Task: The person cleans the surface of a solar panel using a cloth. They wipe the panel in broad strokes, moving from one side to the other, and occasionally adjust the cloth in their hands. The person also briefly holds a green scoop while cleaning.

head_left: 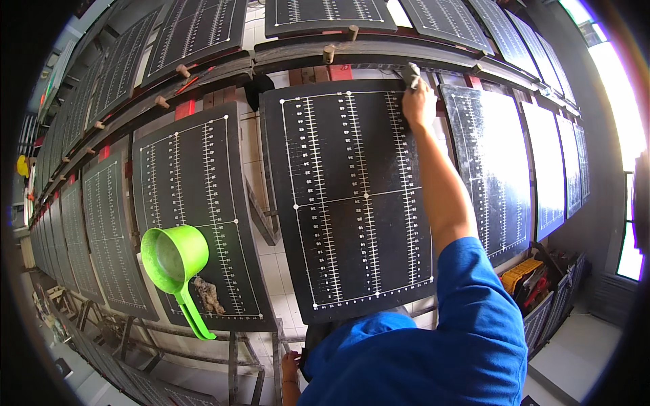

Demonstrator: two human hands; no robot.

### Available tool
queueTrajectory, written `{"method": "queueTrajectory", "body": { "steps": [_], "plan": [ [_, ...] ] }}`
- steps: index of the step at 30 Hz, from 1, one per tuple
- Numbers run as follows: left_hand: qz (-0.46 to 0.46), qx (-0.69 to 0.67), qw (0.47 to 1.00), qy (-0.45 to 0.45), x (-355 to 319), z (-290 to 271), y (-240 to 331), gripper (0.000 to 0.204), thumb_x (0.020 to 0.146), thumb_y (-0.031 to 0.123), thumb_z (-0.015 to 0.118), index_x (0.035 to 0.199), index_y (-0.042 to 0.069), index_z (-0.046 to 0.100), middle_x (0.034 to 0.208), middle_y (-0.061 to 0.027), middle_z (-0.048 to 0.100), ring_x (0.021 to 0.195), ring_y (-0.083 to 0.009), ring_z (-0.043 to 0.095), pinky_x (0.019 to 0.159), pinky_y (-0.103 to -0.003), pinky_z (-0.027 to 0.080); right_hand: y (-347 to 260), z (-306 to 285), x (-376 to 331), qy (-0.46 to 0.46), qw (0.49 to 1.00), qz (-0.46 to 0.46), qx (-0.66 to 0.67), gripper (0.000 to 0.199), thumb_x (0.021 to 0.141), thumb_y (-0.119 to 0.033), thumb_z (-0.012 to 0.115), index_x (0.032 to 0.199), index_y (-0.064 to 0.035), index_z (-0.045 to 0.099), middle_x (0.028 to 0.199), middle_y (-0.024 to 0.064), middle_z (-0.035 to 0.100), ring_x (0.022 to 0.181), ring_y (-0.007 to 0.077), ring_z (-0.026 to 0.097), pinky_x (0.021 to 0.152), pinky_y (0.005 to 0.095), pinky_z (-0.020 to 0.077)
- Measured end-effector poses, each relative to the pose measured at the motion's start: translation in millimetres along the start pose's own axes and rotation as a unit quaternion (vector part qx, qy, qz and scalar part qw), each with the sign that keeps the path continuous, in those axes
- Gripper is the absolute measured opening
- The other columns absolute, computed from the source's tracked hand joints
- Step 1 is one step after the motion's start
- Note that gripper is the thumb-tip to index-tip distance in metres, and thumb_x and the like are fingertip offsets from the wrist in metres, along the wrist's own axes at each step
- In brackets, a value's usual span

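At the far right corner of a black marked board (pixel 338 250), my right hand (pixel 420 105) is closed around a small crumpled grey cloth (pixel 410 73). White rulers with ticks and crossing lines cover this board, and my right arm hides part of its right edge. Low beside my body hangs my left hand (pixel 290 369), near the front of the stand. It is small in the picture and its fingers are mostly hidden. On the neighbouring board (pixel 193 183) to the left rests a bright green dipper (pixel 186 250) with pale liquid inside. Just by its handle lies a crumpled brownish rag (pixel 208 296).
Similar boards run in rows to the left, to the right and behind a long dark rail (pixel 291 57) with wooden pegs (pixel 329 54). A glossy board (pixel 491 169) stands close right. Beyond it sits a yellow crate (pixel 520 276) with tools. Metal legs (pixel 233 365) support the boards.
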State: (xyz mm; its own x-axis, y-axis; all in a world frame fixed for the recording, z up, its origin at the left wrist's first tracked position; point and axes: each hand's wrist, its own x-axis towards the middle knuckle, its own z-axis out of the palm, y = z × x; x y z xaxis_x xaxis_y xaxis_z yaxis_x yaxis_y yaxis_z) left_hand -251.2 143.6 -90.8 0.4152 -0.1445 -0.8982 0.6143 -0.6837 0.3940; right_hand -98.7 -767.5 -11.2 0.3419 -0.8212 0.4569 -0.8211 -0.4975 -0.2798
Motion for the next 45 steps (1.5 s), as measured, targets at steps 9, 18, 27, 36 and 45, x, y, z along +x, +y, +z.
{"method": "queueTrajectory", "body": {
  "steps": [9, 18, 27, 36, 45],
  "plan": [
    [0.106, 0.124, 0.986, -0.032, 72.7, -34.2, 22.2, 0.025, 0.091, 0.027, 0.061, 0.102, 0.005, 0.067, 0.095, -0.0129, 0.071, 0.074, -0.0263, 0.067, 0.059, -0.039, 0.051, 31.1, -173.8, -248.4, -0.139, 0.985, 0.051, 0.087, 0.051, 0.095, -0.016, 0.06, 0.142, -0.0008, 0.048, 0.137, 0.023, 0.056, 0.126, 0.0392, 0.055, 0.105, 0.0432, 0.046],
    [-0.041, -0.036, 0.998, -0.017, 98.8, -12.2, 96.1, 0.046, 0.1, 0.046, 0.054, 0.116, 0.003, 0.061, 0.104, -0.0111, 0.07, 0.084, -0.0234, 0.069, 0.071, -0.038, 0.054, 63.4, -280.1, -397.7, -0.188, 0.978, 0.081, -0.03, 0.069, 0.094, -0.016, 0.061, 0.151, 0.0076, 0.03, 0.155, 0.0299, 0.034, 0.147, 0.0485, 0.026, 0.121, 0.0544, 0.0227],
    [0.112, 0.068, 0.99, 0.055, 6.5, 2.4, 32.6, 0.035, 0.099, 0.033, 0.053, 0.11, 0.002, 0.065, 0.096, -0.0095, 0.071, 0.076, -0.0181, 0.065, 0.066, -0.032, 0.051, -88.4, -21.3, -68.5, -0.009, 0.992, -0.048, 0.115, 0.063, 0.083, -0.019, 0.068, 0.14, -0.0011, 0.05, 0.145, 0.023, 0.049, 0.134, 0.0379, 0.046, 0.115, 0.0465, 0.0346],
    [0.137, 0.136, 0.972, 0.136, -27.1, -20.9, -30.8, 0.037, 0.097, 0.032, 0.056, 0.099, -0.002, 0.071, 0.088, -0.0102, 0.072, 0.083, -0.0211, 0.066, 0.077, -0.033, 0.051, -247.1, -79.8, -249.0, -0.252, 0.886, -0.312, 0.231, 0.065, 0.085, -0.019, 0.07, 0.145, -0.005, 0.048, 0.152, 0.0207, 0.043, 0.144, 0.0406, 0.037, 0.123, 0.0501, 0.0247],
    [0.041, 0.005, 0.998, 0.038, 45.5, -117.1, 40.2, 0.035, 0.098, 0.032, 0.052, 0.106, 0.001, 0.066, 0.095, -0.0117, 0.072, 0.08, -0.0202, 0.067, 0.068, -0.032, 0.052, 16.8, -156.8, -232.6, -0.028, 0.991, -0.115, 0.07, 0.041, 0.089, -0.005, 0.061, 0.13, -0.0033, 0.058, 0.125, 0.0204, 0.064, 0.117, 0.0401, 0.059, 0.107, 0.0469, 0.0442]
  ]
}}
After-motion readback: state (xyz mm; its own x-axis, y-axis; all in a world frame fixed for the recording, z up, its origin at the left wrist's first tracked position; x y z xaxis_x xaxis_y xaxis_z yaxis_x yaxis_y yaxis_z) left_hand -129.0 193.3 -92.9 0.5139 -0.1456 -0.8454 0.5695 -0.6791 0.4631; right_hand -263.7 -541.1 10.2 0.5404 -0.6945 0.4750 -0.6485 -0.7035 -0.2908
